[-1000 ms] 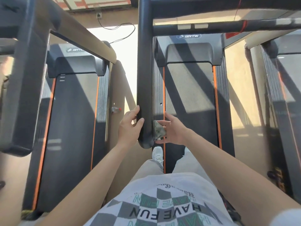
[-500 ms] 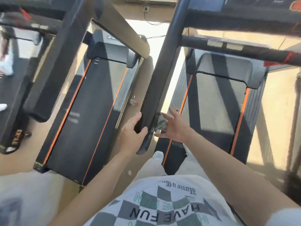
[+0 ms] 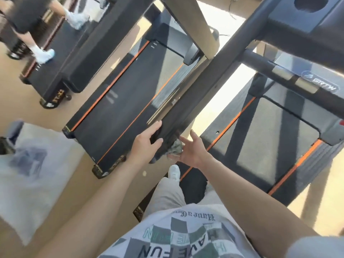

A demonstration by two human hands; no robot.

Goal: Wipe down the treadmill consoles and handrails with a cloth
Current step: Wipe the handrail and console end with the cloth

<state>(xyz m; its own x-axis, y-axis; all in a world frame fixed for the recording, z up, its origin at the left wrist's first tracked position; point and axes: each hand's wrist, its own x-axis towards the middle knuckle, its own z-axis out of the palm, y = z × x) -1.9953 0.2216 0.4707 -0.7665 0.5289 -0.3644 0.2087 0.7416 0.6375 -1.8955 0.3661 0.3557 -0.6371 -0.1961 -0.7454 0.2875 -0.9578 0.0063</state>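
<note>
Against the handrail (image 3: 186, 108), cloth (image 3: 176, 148) under right fingers (image 3: 194, 137)

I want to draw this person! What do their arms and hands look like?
Both arms are bare, and the left hand and right hand wear no gloves. A pale short sleeve shows at the right shoulder. The shirt is white with grey checks.
</note>
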